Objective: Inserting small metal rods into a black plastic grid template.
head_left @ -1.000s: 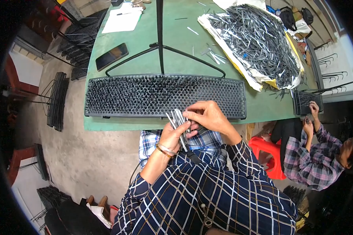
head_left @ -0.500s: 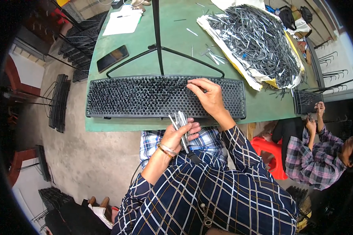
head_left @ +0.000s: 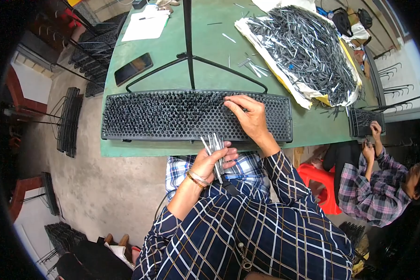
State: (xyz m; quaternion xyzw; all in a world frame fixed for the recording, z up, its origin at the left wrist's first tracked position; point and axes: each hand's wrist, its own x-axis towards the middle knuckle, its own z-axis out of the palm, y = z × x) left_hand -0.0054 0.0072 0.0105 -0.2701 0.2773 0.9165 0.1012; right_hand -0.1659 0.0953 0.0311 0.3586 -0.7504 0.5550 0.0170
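A long black perforated rack [head_left: 210,127] lies along the near table edge, with a thin black frame [head_left: 189,56] rising behind it. Dark, short pieces stand upright in the holes of its left and middle parts; holes toward the right show unfilled. My left hand [head_left: 203,167], just in front of the rack, is closed around a bundle of thin silvery-grey strips [head_left: 213,144]. Over the rack, right of its middle, my right hand [head_left: 253,116] pinches thumb and forefinger together at the holes. Whatever sits between those fingertips is too small and hidden to make out.
A white sack [head_left: 304,101] heaped with similar strips lies at the back right, loose strips [head_left: 258,70] beside it. A phone [head_left: 133,69] and papers [head_left: 146,25] rest at left. A co-worker [head_left: 375,186] near a red stool [head_left: 319,182] handles another rack [head_left: 367,119].
My right hand has shifted very slightly right along the rack, still pinched. My left hand keeps its bundle almost in place. The co-worker's hand has moved a little to the left.
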